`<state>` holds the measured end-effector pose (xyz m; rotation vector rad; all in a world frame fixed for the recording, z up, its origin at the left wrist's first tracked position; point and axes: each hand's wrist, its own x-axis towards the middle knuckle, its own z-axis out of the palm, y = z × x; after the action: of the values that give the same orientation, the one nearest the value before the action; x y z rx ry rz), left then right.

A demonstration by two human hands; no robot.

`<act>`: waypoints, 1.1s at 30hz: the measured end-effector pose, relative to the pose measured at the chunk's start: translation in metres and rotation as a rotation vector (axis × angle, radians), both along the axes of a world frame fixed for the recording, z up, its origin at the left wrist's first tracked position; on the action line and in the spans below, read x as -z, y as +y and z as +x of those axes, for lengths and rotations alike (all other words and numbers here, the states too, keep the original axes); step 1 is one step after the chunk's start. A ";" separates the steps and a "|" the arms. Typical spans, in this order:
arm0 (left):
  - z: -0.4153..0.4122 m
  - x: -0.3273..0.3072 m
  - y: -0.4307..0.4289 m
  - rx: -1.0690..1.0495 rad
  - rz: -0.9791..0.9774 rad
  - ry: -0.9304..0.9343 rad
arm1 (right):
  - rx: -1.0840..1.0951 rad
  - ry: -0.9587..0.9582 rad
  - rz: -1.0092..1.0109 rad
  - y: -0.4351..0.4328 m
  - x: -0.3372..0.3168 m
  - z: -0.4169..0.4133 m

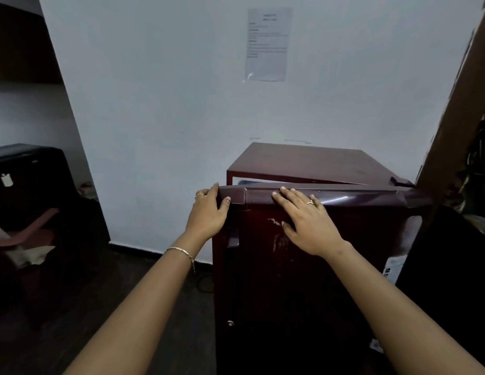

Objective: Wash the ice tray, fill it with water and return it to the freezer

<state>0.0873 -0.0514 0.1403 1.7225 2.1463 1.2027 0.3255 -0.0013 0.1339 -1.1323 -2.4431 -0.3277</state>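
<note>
Metal painted deep maroon makes up the boxy fridge (311, 163) in front of me, which stands against a matt white wall (154, 104). Its flat top is dull. The door (290, 280) has a rounded, glossy upper edge that catches a streak of light, and it stands slightly ajar, with a thin wedge of pale interior showing behind that edge. White scuffs (276, 234) mark the door's front, and a small round metal lock (230, 323) sits low near its left side. A printed sheet (267, 44) under shiny plastic hangs on the wall above; its lines of text are too blurred for me to read. My left hand (206, 215) grips the door's upper left corner, fingers hooked over the far side and thumb pressed on the near face, a thin bracelet (181, 251) at the wrist. My right hand (309, 223) lies flat on the door's top edge and front, fingers straight and slightly spread, a ring (309, 203) on one of them. Both arms reach forward, almost straight. Where the ice tray is I cannot tell. A dark wood-grain floor (127, 280) lies below, and a black case (27, 171) sits off to my left.
</note>
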 end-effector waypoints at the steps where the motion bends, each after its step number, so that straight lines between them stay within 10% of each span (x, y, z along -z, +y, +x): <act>1: -0.001 0.001 0.007 -0.005 -0.021 0.040 | 0.007 -0.021 0.000 0.005 0.001 -0.002; 33: -0.015 0.014 0.075 -0.116 -0.083 0.175 | 0.096 -0.160 -0.190 0.070 -0.018 -0.029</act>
<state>0.0723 0.0232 0.1265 1.7490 2.3893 1.0052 0.2961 0.0686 0.1521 -1.3541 -2.6089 -0.2264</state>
